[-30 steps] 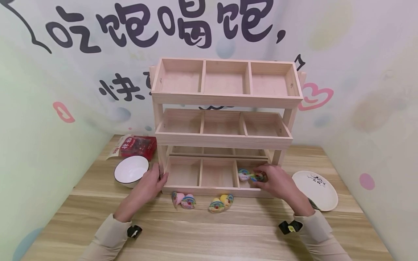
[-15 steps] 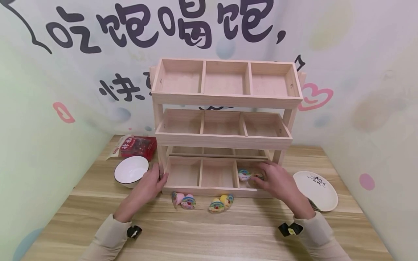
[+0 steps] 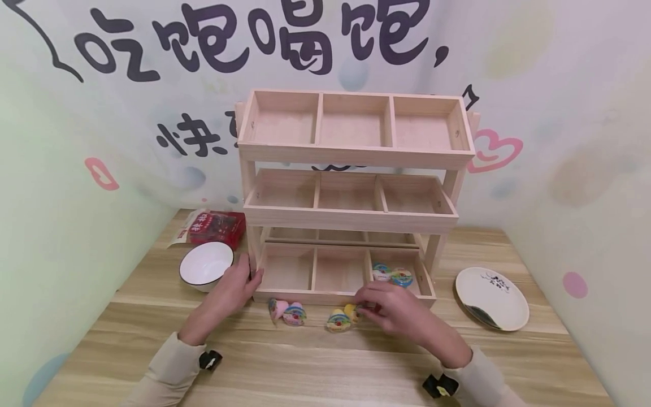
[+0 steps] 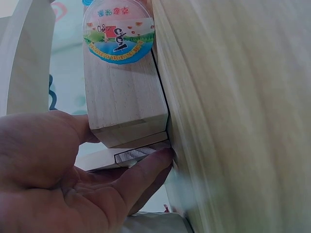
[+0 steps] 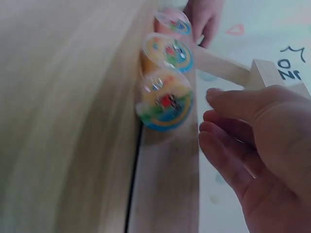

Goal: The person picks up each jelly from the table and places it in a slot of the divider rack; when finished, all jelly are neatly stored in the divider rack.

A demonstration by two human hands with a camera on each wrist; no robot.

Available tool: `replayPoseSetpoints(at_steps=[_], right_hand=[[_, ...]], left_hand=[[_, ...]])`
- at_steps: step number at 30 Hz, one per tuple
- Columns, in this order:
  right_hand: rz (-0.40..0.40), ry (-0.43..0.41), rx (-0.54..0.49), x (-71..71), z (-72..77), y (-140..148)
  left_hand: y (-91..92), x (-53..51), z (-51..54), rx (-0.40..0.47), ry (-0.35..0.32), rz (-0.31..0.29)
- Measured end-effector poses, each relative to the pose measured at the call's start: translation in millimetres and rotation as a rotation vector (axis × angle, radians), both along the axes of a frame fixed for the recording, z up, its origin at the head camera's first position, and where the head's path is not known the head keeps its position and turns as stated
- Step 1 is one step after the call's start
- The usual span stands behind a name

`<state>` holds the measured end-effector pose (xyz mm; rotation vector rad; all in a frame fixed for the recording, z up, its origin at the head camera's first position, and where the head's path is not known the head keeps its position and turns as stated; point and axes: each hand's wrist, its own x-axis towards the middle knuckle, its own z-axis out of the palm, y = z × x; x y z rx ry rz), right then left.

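Note:
A three-tier wooden rack (image 3: 351, 219) with divided trays stands on the table. My left hand (image 3: 229, 297) grips its lower left corner, thumb and fingers around the wood in the left wrist view. Two jelly cups (image 3: 402, 277) with blue-edged lids lie in the bottom tray's right compartment. In front of the rack are two yellow jelly cups (image 3: 338, 321), one partly covered by my right hand (image 3: 402, 316). The right wrist view shows that hand's fingers loosely bent and apart from the cups, holding nothing. Further left lie two pink jelly cups (image 3: 293, 314).
A white bowl (image 3: 205, 264) sits left of the rack, close to my left forearm, with a red food package (image 3: 216, 228) behind it. To the right, a white plate (image 3: 492, 297) lies on the wooden table (image 3: 305, 373).
My right hand has let go of the jelly cup in the bottom right compartment and moved left and forward, out to the yellow cups. The left hand keeps its grip on the rack.

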<state>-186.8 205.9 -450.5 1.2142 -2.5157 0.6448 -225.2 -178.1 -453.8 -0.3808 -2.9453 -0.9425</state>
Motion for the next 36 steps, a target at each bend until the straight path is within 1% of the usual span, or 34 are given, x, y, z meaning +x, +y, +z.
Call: replayPoseSetpoints(at_steps=[4, 8, 9, 12, 13, 14, 15, 16, 19, 20, 21, 24, 26, 27, 28, 29, 31, 33, 34, 35, 36], right_hand=[[0.010, -0.022, 0.041, 3.0, -6.5, -2], [0.016, -0.006, 0.041, 3.9, -10.4, -2], [0.015, 0.006, 0.041, 4.5, -10.9, -3], [0.014, 0.040, 0.048, 6.1, -12.4, -3], [0.012, 0.047, 0.051, 6.6, -13.1, -3], [0.008, 0.054, 0.053, 7.1, -13.8, -3], [0.003, 0.057, 0.054, 7.5, -14.6, -3], [-0.003, 0.057, 0.055, 7.8, -15.6, -3], [-0.014, 0.036, 0.043, 9.1, -18.3, -1], [-0.017, 0.012, 0.036, 9.6, -19.2, 0], [-0.018, -0.019, 0.026, 10.2, -20.0, 1], [-0.017, -0.166, -0.027, 10.7, -20.9, 4], [-0.016, -0.268, -0.068, 9.9, -21.7, 6], [-0.013, -0.308, -0.089, 9.3, -22.0, 7], [-0.010, -0.334, -0.104, 8.5, -22.6, 8], [-0.004, -0.351, -0.116, 7.7, -23.1, 9], [0.008, -0.350, -0.127, 5.9, -24.1, 10], [0.016, -0.344, -0.130, 4.8, -24.8, 12], [0.017, -0.343, -0.129, 4.4, -25.1, 12], [0.015, -0.348, -0.128, 4.1, -25.3, 13], [0.012, -0.355, -0.126, 4.0, -25.2, 13]], left_hand=[[-0.2, -1.2, -1.8, 0.002, 0.002, -0.001], [-1.7, -2.6, -4.4, 0.020, 0.014, -0.005], [-3.6, -5.4, -10.2, 0.023, 0.038, -0.011], [-6.3, -6.5, -14.7, 0.036, 0.071, -0.029], [-9.1, -10.7, -23.1, 0.032, 0.092, -0.036], [-10.7, -13.4, -28.6, 0.024, 0.107, -0.035], [-11.0, -13.5, -28.8, 0.025, 0.109, -0.040], [-9.9, -11.3, -23.9, 0.028, 0.096, -0.039], [-8.0, -10.4, -19.4, 0.028, 0.072, -0.031], [-4.8, -5.9, -10.1, 0.029, 0.046, -0.025], [-2.9, -3.3, -3.9, 0.031, 0.025, -0.026], [-0.9, -1.7, 0.0, 0.016, -0.007, -0.007], [-0.8, -1.5, -0.4, 0.012, -0.001, -0.009], [-1.2, -1.4, -1.0, 0.014, 0.004, -0.011], [-3.5, -3.6, -7.4, 0.017, 0.029, -0.013], [-3.6, -3.5, -7.8, 0.022, 0.037, -0.017], [-4.0, -3.8, -9.0, 0.027, 0.049, -0.025], [-3.9, -3.8, -8.4, 0.025, 0.038, -0.020], [-3.6, -4.2, -7.6, 0.021, 0.033, -0.019], [-1.1, -2.2, -1.5, 0.018, 0.009, -0.016], [-0.8, -2.6, -1.3, 0.012, 0.004, -0.012]])
